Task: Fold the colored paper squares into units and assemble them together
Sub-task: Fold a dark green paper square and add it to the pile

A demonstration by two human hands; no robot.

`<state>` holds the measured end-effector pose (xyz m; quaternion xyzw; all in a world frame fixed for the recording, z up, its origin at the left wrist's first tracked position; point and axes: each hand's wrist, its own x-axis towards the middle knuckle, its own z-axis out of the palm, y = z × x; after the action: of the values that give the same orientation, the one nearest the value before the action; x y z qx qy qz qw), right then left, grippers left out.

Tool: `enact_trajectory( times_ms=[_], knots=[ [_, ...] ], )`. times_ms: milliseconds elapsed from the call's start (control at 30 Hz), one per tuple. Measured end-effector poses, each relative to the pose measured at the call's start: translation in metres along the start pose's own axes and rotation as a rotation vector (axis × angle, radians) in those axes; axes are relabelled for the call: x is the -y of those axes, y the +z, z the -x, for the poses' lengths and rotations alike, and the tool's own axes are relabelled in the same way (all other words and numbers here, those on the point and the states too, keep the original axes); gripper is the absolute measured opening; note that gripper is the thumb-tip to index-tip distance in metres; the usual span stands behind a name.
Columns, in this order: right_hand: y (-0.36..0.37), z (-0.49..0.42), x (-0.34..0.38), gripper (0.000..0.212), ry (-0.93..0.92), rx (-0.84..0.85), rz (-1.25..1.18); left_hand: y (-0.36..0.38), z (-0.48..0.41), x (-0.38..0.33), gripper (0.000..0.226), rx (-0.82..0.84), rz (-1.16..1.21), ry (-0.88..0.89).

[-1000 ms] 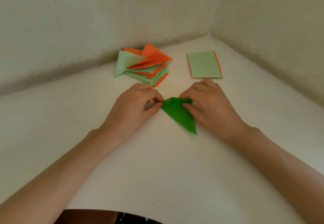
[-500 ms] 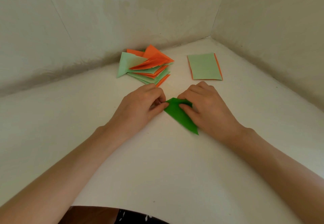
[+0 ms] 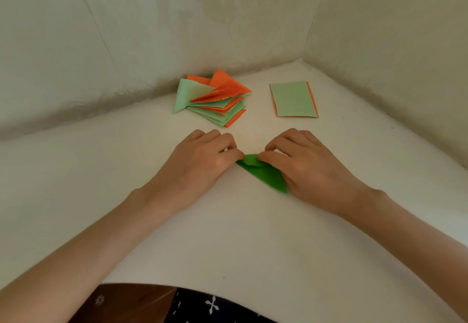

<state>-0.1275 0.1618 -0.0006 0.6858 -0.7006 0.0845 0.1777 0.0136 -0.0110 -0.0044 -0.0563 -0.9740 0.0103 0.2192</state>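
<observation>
The right edge of the dark green folded paper triangle (image 3: 264,176) lies hidden under the right hand (image 3: 311,168), its left tip under the fingers (image 3: 231,157) of the left hand (image 3: 202,163). Lower pieces of the pale green and orange folded-paper pile (image 3: 215,100) are covered; count indeterminate.

White, matte work surface (image 3: 228,234) from 9 to 3 o'clock. Pale, mottled left wall (image 3: 126,31) at 11 o'clock, right wall (image 3: 392,44) at 2 — vertical corner seam (image 3: 307,31) at 1. Soft, even light. Brown strip (image 3: 131,300) at 7 o'clock.

White table (image 3: 228,234); pale walls (image 3: 152,31); dark flower-print cloth (image 3: 210,307).
</observation>
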Motion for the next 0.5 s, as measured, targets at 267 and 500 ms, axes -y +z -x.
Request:
enact_trajectory(
  times_ms=[267, 500],
  knots=[
    [-0.001, 0.012, 0.009, 0.05, 0.055, 0.041, -0.007, -0.005, 0.014, -0.014, 0.045, 0.076, -0.021, -0.106],
    [-0.009, 0.009, 0.016, 0.056, 0.27, 0.021, -0.287, -0.011, 0.018, -0.026, 0.046, 0.172, -0.052, -0.159]
  ],
)
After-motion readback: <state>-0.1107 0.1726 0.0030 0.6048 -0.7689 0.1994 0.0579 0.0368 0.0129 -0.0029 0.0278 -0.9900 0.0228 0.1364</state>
